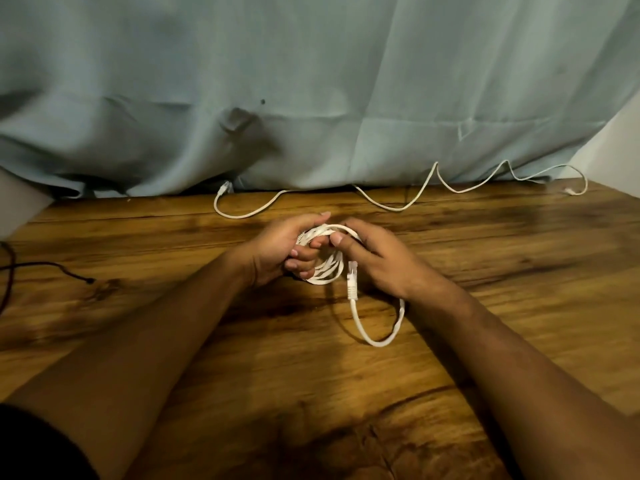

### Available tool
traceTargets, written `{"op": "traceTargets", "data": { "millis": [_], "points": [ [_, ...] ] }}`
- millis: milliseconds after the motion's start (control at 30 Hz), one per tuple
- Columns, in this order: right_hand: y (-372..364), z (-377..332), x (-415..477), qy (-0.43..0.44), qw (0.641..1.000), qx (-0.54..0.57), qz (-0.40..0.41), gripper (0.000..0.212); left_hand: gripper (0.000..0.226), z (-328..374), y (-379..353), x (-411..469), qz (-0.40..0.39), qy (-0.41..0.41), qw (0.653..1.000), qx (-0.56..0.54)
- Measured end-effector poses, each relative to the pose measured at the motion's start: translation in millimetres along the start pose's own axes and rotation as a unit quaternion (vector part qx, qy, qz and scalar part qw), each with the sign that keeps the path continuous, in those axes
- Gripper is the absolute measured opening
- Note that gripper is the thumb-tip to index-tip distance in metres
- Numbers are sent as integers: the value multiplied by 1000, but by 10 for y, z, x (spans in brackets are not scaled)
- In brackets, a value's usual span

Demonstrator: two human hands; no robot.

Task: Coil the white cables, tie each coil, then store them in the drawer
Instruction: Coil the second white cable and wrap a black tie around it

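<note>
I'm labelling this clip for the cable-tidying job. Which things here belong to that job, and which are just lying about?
Part of the job:
- white cable coil, gripped by the left hand and right hand
- loose white cable, uncoiled along the back of the wooden table

Just lying about:
- dark cord at the left edge
- curtain behind
</note>
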State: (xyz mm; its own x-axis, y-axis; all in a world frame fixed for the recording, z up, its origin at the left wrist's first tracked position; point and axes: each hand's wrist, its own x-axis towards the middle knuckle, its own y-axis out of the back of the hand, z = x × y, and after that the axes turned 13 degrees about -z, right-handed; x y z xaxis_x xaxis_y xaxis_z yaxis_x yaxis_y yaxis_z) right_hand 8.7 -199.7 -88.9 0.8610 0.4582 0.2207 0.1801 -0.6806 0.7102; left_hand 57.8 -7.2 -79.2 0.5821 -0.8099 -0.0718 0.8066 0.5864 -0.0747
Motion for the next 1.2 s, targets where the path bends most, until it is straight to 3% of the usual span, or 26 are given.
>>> {"op": "traceTargets", "data": {
  "millis": [133,267,467,800,933,1067,1200],
  "points": [
    [-7,-51,-9,-12,992,-123,-3,23,47,-27,-38,31,107,-52,989,83],
    [-20,-80,-15,-23,980,-198,-19,24,39,-62,-72,69,153,-88,977,121],
    [-47,-58,-13,-32,968,-248,-5,24,45,-165,-72,84,241,-169,917,270],
    [-110,-53,-14,-48,967,-249,27,25,47,-135,-110,79,250,-158,898,324],
    [-77,-12,-28,-69,965,-251,37,22,38,-183,-104,20,224,-191,816,497],
    [-28,10,-74,-88,965,-241,56,30,41,-195,-27,7,209,-118,715,657],
    [-36,-10,-66,-97,963,-244,57,34,30,-156,-46,13,235,-59,664,707]
  ]
}}
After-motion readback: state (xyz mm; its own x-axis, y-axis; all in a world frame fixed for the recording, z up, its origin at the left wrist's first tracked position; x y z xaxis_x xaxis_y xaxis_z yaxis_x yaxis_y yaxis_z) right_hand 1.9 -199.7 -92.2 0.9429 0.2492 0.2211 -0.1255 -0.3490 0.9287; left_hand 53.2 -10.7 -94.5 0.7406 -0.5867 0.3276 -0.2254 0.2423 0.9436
